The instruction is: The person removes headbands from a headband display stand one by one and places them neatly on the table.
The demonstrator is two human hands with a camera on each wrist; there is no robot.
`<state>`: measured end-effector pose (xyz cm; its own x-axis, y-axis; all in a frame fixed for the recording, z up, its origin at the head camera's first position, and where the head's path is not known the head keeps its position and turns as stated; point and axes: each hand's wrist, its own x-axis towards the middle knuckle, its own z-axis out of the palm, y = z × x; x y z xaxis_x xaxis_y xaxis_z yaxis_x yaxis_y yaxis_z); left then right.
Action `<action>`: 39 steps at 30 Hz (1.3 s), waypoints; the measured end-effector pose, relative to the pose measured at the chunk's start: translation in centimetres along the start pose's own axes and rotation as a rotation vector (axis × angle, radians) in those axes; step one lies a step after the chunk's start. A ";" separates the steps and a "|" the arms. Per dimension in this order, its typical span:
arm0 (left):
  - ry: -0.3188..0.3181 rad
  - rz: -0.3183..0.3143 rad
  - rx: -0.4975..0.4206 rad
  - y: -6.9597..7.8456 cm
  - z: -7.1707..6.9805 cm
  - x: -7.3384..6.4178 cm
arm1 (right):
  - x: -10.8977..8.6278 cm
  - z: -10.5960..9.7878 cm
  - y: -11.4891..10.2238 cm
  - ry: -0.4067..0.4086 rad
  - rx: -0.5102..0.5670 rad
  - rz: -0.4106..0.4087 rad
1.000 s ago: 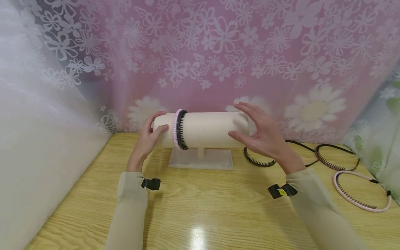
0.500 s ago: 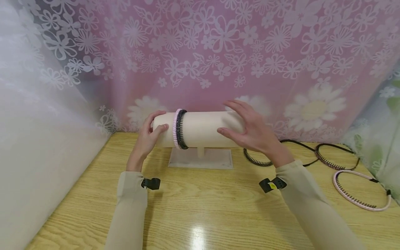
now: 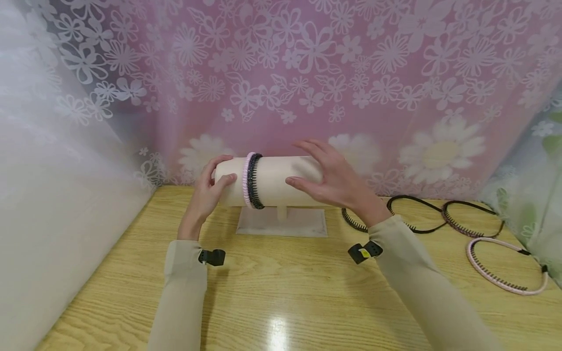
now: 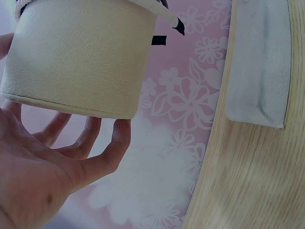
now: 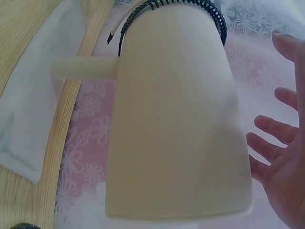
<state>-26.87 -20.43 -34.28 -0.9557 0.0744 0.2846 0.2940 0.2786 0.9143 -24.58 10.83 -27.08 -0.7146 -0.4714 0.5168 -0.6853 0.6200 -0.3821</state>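
A cream padded display roll (image 3: 281,183) lies level on a post over a flat pale base (image 3: 281,229). Round its left part sit a pink headband (image 3: 246,180) and, directly beside it, a sparkly black toothed headband (image 3: 254,183). My left hand (image 3: 205,192) grips the roll's left end, thumb in front; in the left wrist view the fingers (image 4: 114,148) curl against the end's edge. Over the roll's right end, my right hand (image 3: 338,178) spreads with thumb and fingers apart. From the right wrist view, that hand (image 5: 286,157) holds nothing and lies beside the roll.
On the wooden table (image 3: 281,273) to the right lie a black toothed headband (image 3: 353,224), partly behind my right arm, a dark one (image 3: 460,227) and a pink one (image 3: 470,256). A pink floral curtain (image 3: 307,73) hangs just behind; a white sheet (image 3: 66,185) borders the left.
My right hand has moved left along the roll, from its right end inward, fingers still spread. The left hand, the roll and the two headbands on it have stayed in place.
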 end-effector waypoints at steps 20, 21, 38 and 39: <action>-0.007 0.007 -0.009 0.2 -0.1 0.0 | 3.1 3.2 -1.9 -0.034 -0.022 -0.064; -0.007 0.009 -0.008 0.2 0.0 0.0 | 3.2 3.4 -1.9 -0.038 -0.025 -0.065; -0.012 0.010 -0.005 0.1 0.1 -0.1 | 4.6 5.0 -2.6 -0.129 -0.238 0.015; -0.011 0.009 -0.006 0.1 0.1 0.0 | 4.6 5.0 -2.7 -0.140 -0.257 0.022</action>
<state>-26.80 -20.35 -34.24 -0.9531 0.0876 0.2897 0.3026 0.2723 0.9134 -26.77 3.86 -27.53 -0.7536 -0.5271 0.3928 -0.6242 0.7612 -0.1761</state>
